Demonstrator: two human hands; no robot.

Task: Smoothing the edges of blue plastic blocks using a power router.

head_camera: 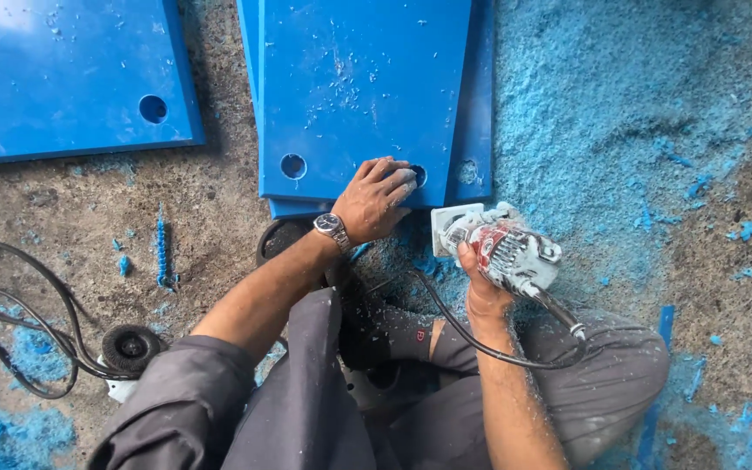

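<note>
My left hand (376, 198), with a metal wristwatch (332, 228) on the wrist, rests on the near edge of a stack of blue plastic boards (359, 87), its fingers bent over a round hole at the edge. My right hand (478, 287) grips a dusty red-and-white corded power tool (505, 248) just right of the stack's near corner, its base plate close to the board edge. A black cable (480, 346) loops from the tool across my lap.
Another blue board with holes (63, 78) lies at the far left. Blue shavings (620, 113) cover the ground on the right. An angle grinder (132, 350) with black cables (19, 313) lies at the near left. Curled blue swarf (162, 248) lies between.
</note>
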